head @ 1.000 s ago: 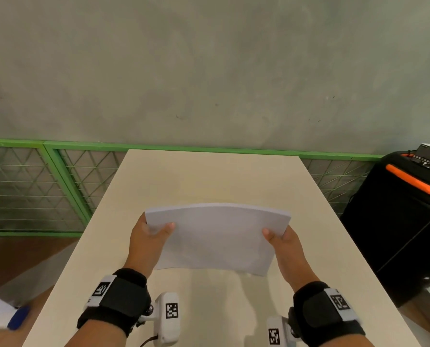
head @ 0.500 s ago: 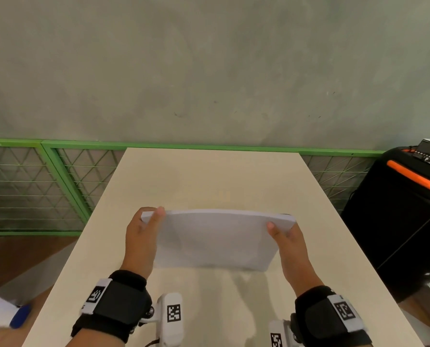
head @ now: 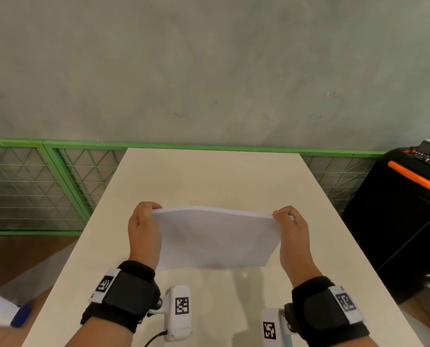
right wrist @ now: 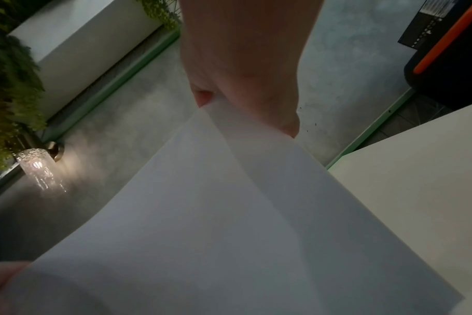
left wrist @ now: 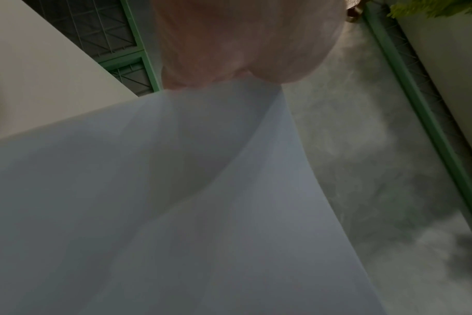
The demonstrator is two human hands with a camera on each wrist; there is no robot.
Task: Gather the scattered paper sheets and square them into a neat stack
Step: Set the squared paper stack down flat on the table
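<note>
- Head view: paper stack (head: pixel 216 239) held upright between the two hands, above the worktop (head: pixel 208 176), lower edge close over it; contact with the surface not clear.
- Left hand (head: pixel 143 231) clamped on the stack's upper left corner, fingers curled over the top edge.
- Right hand (head: pixel 292 232) clamped on the upper right corner, thumb and fingers pinching the top edge.
- Top edge of the stack bowed slightly upward between the hands.
- Left wrist view: fingertips (left wrist: pixel 237 49) closed on the paper corner, sheets (left wrist: pixel 175 202) fanning down from the grip.
- Right wrist view: same pinch at the corner (right wrist: pixel 245 85), sheets (right wrist: pixel 229 213) spreading below.
- Beyond the hands: green mesh fence (head: pixel 46 186) along a grey wall (head: pixel 208 71).
- Right of the right hand: black case with orange handle (head: pixel 396 211), off the worktop.
</note>
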